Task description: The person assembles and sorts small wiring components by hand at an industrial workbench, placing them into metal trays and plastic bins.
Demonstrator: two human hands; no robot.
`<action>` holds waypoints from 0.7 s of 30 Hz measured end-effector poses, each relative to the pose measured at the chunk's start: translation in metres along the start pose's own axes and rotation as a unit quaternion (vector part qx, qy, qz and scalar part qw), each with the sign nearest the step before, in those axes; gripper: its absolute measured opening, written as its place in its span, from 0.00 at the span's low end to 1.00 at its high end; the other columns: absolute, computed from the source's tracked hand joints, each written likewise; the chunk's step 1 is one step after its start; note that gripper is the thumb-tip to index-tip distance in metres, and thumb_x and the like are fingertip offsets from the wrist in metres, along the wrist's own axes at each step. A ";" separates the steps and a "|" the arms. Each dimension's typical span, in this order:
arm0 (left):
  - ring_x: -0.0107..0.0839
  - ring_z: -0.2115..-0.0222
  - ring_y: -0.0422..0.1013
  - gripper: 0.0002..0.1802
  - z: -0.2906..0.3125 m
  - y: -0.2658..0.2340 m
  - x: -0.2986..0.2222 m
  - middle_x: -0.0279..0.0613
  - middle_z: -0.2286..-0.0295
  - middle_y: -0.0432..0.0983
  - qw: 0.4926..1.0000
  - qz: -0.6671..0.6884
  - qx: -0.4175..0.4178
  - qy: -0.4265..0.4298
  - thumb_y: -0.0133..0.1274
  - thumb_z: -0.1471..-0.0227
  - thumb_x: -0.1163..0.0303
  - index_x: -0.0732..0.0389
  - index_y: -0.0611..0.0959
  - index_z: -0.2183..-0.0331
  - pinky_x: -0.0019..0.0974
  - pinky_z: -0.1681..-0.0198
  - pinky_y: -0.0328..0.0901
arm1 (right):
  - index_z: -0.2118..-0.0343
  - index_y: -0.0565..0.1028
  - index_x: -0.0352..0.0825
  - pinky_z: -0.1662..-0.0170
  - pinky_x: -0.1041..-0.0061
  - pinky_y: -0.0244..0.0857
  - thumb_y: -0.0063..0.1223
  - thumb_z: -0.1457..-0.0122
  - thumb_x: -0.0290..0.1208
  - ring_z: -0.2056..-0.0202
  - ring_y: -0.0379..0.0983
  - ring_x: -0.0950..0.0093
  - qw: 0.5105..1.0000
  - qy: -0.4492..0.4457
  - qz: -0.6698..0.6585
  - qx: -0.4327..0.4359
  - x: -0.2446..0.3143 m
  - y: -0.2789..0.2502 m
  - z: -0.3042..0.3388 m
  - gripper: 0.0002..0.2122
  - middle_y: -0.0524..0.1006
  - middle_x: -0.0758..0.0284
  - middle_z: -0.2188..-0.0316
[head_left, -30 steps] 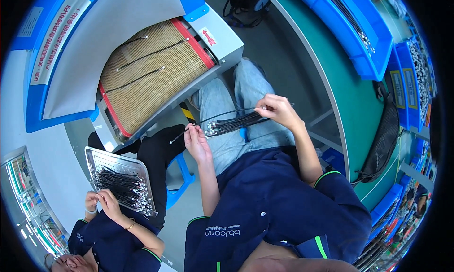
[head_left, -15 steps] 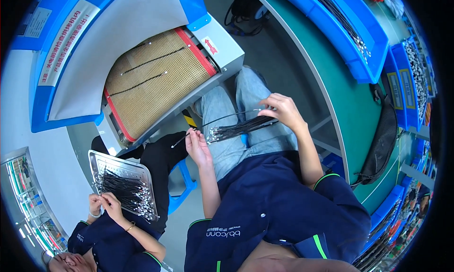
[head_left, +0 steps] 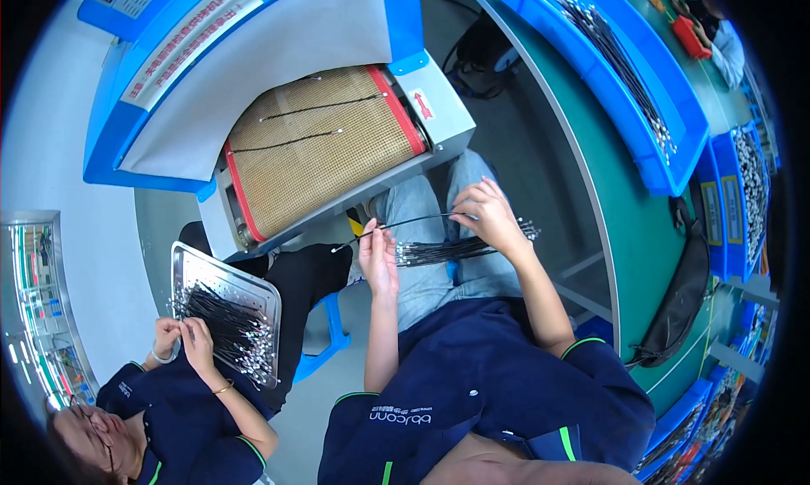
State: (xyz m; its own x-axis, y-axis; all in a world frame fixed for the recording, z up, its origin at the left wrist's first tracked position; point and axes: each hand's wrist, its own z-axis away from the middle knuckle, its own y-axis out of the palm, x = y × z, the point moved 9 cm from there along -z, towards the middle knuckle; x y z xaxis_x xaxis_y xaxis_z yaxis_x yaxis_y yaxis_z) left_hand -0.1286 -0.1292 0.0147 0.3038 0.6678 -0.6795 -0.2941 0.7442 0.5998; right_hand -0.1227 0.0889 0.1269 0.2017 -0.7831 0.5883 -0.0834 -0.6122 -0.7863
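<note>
A thin black cable (head_left: 419,221) with small pale connector ends runs between my two hands above my lap. My left hand (head_left: 380,261) pinches it near its left end, which sticks out past the fingertips. Bent fingers of my right hand (head_left: 488,215) grip it toward its other end; that end is hidden in them. Below the hands, a bundle of similar black cables (head_left: 445,251) lies across my thighs, with white and metallic ends at both sides. My right hand partly covers the bundle's far edge.
Ahead stands a blue-and-white conveyor machine; cables lie on its tan mesh belt (head_left: 308,169). On the left, a co-worker (head_left: 186,401) handles cables above a perforated metal tray (head_left: 274,304). A green table (head_left: 629,257) at right bears blue bins (head_left: 666,177) and a black pouch (head_left: 677,291).
My right hand has come closer to my left and grips the cable with its end now hidden. The bundle's right end has come into sight. The whole view has shifted.
</note>
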 end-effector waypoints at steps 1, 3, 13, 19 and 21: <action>0.22 0.63 0.71 0.17 0.000 0.002 -0.003 0.37 0.63 0.74 1.000 -0.010 0.008 -0.015 0.50 0.44 0.73 0.61 0.72 0.51 0.25 0.60 0.68 | 0.75 0.79 0.37 0.42 0.60 0.54 0.62 0.55 0.32 0.59 0.70 0.72 1.000 0.014 -0.002 -0.006 0.003 0.000 -0.005 0.06 0.74 0.73 0.69; 0.24 0.59 0.70 0.22 -0.002 -0.003 -0.001 0.37 0.59 0.73 0.998 -0.049 0.036 -0.014 0.54 0.46 0.71 0.60 0.70 0.50 0.28 0.57 0.67 | 0.75 0.79 0.37 0.42 0.60 0.54 0.62 0.55 0.32 0.60 0.70 0.72 1.000 0.013 -0.001 -0.014 0.014 0.002 -0.016 0.06 0.74 0.73 0.69; 0.40 0.56 0.65 0.33 0.045 0.033 0.034 0.46 0.62 0.71 0.549 -0.741 0.321 0.216 0.62 0.60 0.57 0.62 0.74 0.53 0.51 0.45 0.51 | 0.76 0.79 0.35 0.50 0.66 0.59 0.62 0.55 0.30 0.64 0.72 0.70 0.998 -0.033 -0.032 -0.045 0.074 0.023 -0.122 0.05 0.76 0.70 0.72; 0.38 0.65 0.68 0.17 0.042 0.035 0.003 0.41 0.74 0.74 0.560 -0.713 0.310 0.285 0.60 0.59 0.60 0.59 0.80 0.66 0.41 0.53 0.57 | 0.78 0.79 0.34 0.53 0.67 0.60 0.61 0.55 0.30 0.67 0.72 0.67 0.996 -0.044 -0.055 -0.053 0.090 0.054 -0.182 0.06 0.76 0.66 0.75; 0.38 0.65 0.68 0.17 0.040 0.031 0.002 0.41 0.73 0.74 0.546 -0.727 0.319 0.270 0.60 0.59 0.61 0.59 0.80 0.66 0.41 0.53 0.57 | 0.79 0.79 0.33 0.57 0.66 0.63 0.61 0.56 0.30 0.69 0.73 0.65 0.998 -0.039 -0.042 -0.030 0.091 0.068 -0.198 0.06 0.76 0.64 0.76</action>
State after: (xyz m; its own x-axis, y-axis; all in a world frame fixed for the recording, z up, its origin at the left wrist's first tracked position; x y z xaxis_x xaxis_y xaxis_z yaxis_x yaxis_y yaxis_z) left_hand -0.1005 -0.1040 0.0490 -0.5654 -0.6099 -0.5552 0.3284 0.4510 -0.8299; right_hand -0.3029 -0.0459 0.1647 0.2859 -0.7195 0.6330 -0.1210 -0.6824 -0.7209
